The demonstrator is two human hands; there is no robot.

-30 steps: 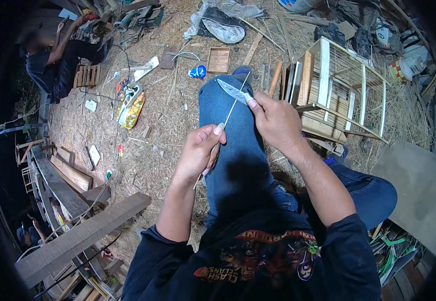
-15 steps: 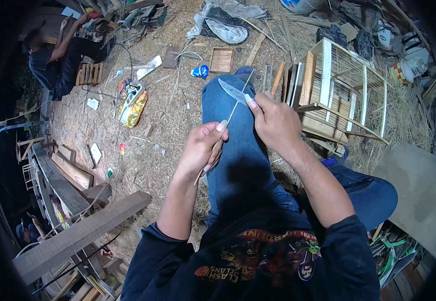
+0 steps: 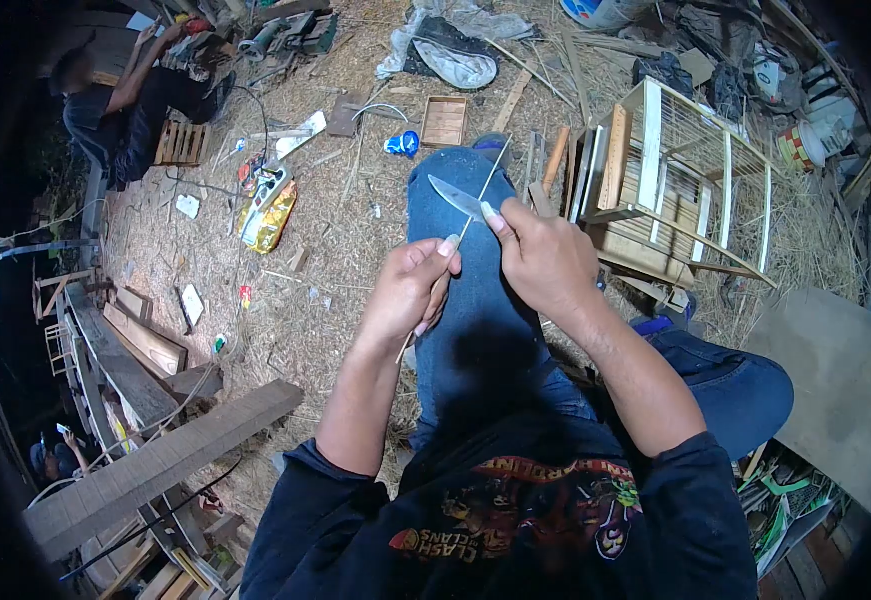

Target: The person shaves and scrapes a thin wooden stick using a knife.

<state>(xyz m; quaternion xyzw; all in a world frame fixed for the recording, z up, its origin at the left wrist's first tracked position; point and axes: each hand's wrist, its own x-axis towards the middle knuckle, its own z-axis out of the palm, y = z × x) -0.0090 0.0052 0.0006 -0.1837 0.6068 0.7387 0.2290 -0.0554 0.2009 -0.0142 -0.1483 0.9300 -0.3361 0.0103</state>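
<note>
Between thumb and fingers my left hand [image 3: 417,285] pinches a thin wooden stick [image 3: 496,168], which slants up and right over my jeans-clad knee; its lower end shows below the hand. My right hand [image 3: 547,248] is closed on the handle of a knife. The knife [image 3: 455,197] points up and left, its blade lying across the stick just above my left thumb. The right thumb rests by the base of the blade. Most of the handle is hidden in the fist.
A wooden birdcage-like frame [image 3: 697,185] lies on the right. Ahead are a small wooden tray [image 3: 444,121] and a blue can [image 3: 401,144]; a gold packet [image 3: 268,216] is further left. A beam [image 3: 165,465] crosses the lower left. Another person [image 3: 120,105] sits at the upper left.
The knife and my right hand have moved slightly down and left along the stick, nearer my left thumb. Both hands keep their hold.
</note>
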